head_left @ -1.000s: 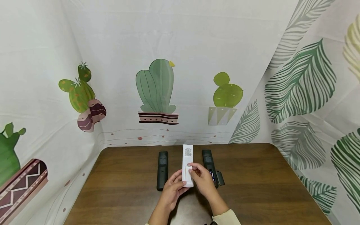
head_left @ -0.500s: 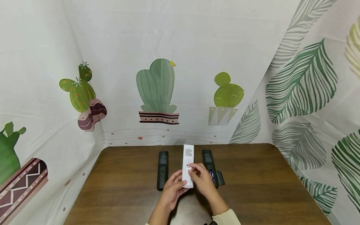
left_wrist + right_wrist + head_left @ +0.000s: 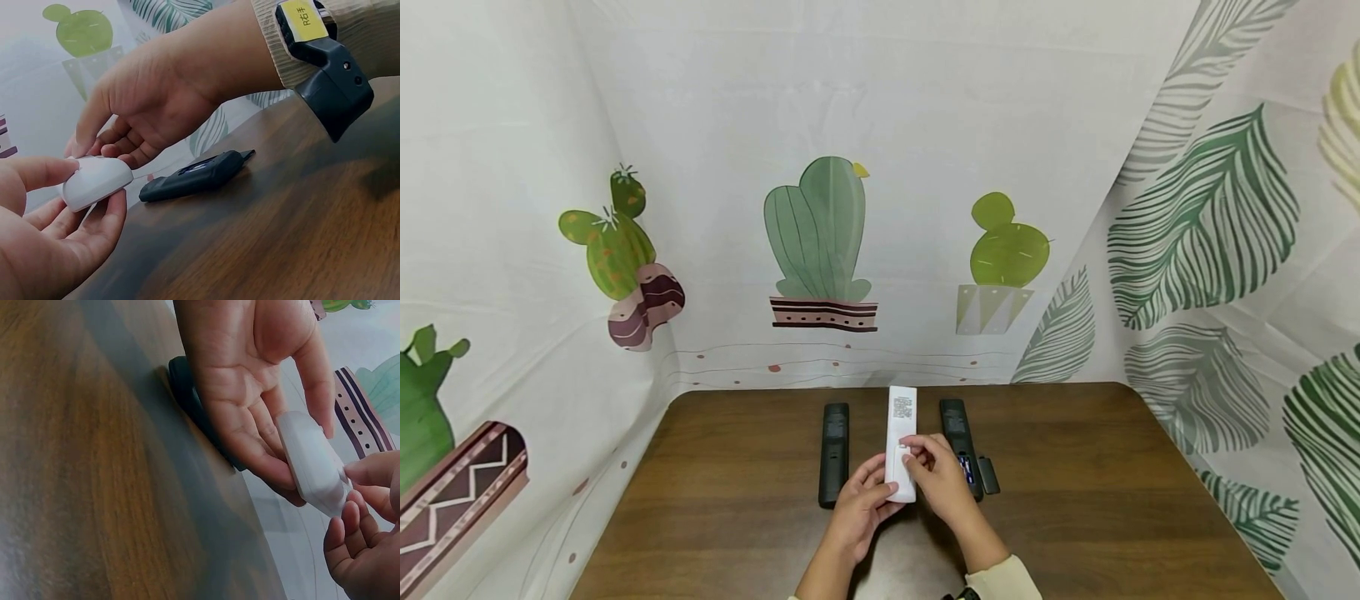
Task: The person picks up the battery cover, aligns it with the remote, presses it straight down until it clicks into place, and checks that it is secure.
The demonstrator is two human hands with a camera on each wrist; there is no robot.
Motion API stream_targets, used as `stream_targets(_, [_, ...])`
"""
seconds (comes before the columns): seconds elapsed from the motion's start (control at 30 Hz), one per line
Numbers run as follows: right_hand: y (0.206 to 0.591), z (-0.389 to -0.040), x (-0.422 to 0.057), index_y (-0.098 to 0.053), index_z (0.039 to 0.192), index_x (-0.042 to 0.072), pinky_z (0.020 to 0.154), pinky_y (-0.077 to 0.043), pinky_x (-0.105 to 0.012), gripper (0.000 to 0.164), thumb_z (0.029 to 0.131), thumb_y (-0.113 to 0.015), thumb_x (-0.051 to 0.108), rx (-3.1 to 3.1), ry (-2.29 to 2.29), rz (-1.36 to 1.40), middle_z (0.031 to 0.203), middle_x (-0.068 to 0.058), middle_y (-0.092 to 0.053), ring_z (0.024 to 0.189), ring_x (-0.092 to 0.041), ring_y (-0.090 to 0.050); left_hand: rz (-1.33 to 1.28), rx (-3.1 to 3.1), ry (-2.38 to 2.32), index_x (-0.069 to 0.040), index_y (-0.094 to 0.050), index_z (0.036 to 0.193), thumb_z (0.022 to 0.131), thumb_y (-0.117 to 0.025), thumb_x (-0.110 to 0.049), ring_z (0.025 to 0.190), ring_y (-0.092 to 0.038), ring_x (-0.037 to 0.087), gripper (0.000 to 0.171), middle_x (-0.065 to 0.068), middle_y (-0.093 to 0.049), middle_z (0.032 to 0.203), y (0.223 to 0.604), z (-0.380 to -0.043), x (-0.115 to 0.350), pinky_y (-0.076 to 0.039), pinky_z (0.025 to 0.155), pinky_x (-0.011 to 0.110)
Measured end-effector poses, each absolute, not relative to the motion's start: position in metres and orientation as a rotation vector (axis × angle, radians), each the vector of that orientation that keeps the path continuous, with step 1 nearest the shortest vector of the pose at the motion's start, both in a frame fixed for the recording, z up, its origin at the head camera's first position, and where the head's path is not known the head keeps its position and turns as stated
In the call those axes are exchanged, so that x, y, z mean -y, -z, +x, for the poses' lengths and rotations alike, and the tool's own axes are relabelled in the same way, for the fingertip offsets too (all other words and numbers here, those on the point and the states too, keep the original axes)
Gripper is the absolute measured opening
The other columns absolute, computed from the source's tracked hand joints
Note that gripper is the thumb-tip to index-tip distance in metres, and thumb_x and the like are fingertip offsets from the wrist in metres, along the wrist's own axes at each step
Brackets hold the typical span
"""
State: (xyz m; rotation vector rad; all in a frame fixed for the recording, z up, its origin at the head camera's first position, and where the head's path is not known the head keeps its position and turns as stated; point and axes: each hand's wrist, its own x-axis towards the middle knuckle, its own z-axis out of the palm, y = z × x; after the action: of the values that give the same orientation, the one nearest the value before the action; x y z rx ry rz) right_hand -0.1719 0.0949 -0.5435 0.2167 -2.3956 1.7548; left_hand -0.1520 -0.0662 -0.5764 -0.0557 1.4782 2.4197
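Observation:
A white remote control point(image 3: 902, 415), back side up with a printed label near its far end, is held above the table. My left hand point(image 3: 862, 505) grips its near end, thumb on the left edge and fingers underneath, as the left wrist view also shows. My right hand point(image 3: 945, 482) has thumb and index finger bent at the white battery cover point(image 3: 898, 477) on the remote's back, pinching at its upper end. The cover lies about level with the casing; the fingertips hide part of it. In the right wrist view, the rounded end of the remote point(image 3: 309, 456) sits between both hands.
A black remote point(image 3: 833, 458) lies face down to the left on the wooden table point(image 3: 722, 492). Right of the hands lies another black remote point(image 3: 953, 421), its battery compartment open, with a loose black cover point(image 3: 988, 475) beside it. A printed cloth point(image 3: 910, 125) hangs behind.
The white battery cover has settled down from a slightly raised position to about level with the remote's back. Both hands stay in nearly the same place.

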Motion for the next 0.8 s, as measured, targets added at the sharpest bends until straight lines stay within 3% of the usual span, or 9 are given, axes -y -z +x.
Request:
stream_targets(0.17, [0.544,-0.174,-0.096,-0.064,0.125,0.005,0.069,-0.048,-0.018,0.035,0.09,-0.071,0.005,2.387,-1.786,0.198,0.106,-0.015,-0.056,0.083,-0.01,-0.052,-0.084,-1.475,-2.422,-0.003,-0.04,0.149,0.092,-0.064,-0.003,0.101,-0.069,0.017,0.062,0.005,-0.064,0.132,0.574,-0.152,0.068,-0.058,0.086,0.034])
stream_targets(0.33, [0.542,-0.175,-0.095,-0.047,0.144,0.004,0.075,-0.048,-0.019,0.057,0.092,-0.071,0.01,2.379,-1.856,0.095,0.123,-0.019,-0.054,0.093,-0.016,-0.055,-0.088,-1.474,-2.423,-0.004,-0.041,0.149,0.092,-0.066,-0.004,0.102,-0.069,0.019,0.062,0.004,-0.064,0.131,0.572,-0.151,0.068,-0.058,0.086,0.034])
stream_targets(0.57, [0.536,-0.172,-0.091,-0.04,0.15,-0.001,0.08,-0.051,-0.025,0.059,0.099,-0.064,0.015,2.424,-1.939,0.012,0.13,-0.022,-0.06,0.106,-0.024,-0.061,-0.072,-1.473,-2.417,-0.004,-0.041,0.147,0.091,-0.064,-0.001,0.101,-0.069,0.019,0.06,0.003,-0.064,0.129,0.573,-0.15,0.067,-0.058,0.085,0.035])
stream_targets(0.67, [0.522,-0.164,-0.088,-0.04,0.149,-0.004,0.081,-0.052,-0.027,0.057,0.099,-0.062,0.014,2.402,-2.011,0.008,0.126,-0.024,-0.063,0.107,-0.026,-0.062,-0.064,-1.472,-2.415,-0.003,-0.041,0.147,0.091,-0.064,-0.001,0.102,-0.068,0.019,0.061,0.003,-0.064,0.13,0.575,-0.15,0.067,-0.058,0.085,0.035])
stream_targets(0.8, [0.532,-0.168,-0.089,-0.043,0.148,-0.002,0.081,-0.053,-0.025,0.057,0.099,-0.063,0.018,2.376,-2.057,0.015,0.12,-0.021,-0.067,0.103,-0.022,-0.065,-0.064,-1.478,-2.411,-0.003,-0.041,0.146,0.09,-0.064,0.0,0.102,-0.068,0.019,0.061,0.004,-0.064,0.13,0.577,-0.151,0.066,-0.058,0.085,0.035])
